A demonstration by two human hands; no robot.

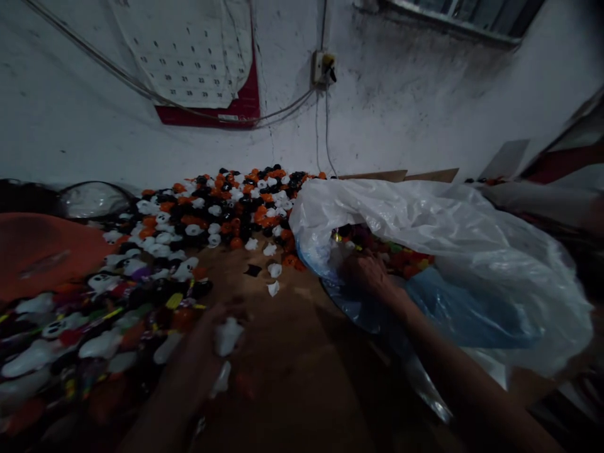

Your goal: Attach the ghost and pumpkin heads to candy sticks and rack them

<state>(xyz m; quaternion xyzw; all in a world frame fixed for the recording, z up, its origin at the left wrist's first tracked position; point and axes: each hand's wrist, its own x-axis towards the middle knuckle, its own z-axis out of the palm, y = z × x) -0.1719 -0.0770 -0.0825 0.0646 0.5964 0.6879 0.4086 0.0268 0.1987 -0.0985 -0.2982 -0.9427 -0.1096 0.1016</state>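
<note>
My left hand (207, 346), dark and somewhat blurred, is closed round a small white plastic piece (229, 336); a second white piece (221, 379) shows just below it. To its left lies a heap of ghost-shaped figures (101, 283) in white, black and orange. My right hand (370, 274) reaches into the mouth of a large clear plastic bag (425, 207), which has a blue inner part (462, 308). Red, orange and green small pieces (406, 258) lie inside the bag around that hand. Its fingertips are hidden in shadow among them.
Against the wall is a pile of small orange, black and white pieces (236, 201). A few white ones (274, 270) lie loose on the brown tabletop (292, 352). An orange bag (51, 255) is at left. Above hang a calendar (189, 56) and a wall socket (323, 67) with cables.
</note>
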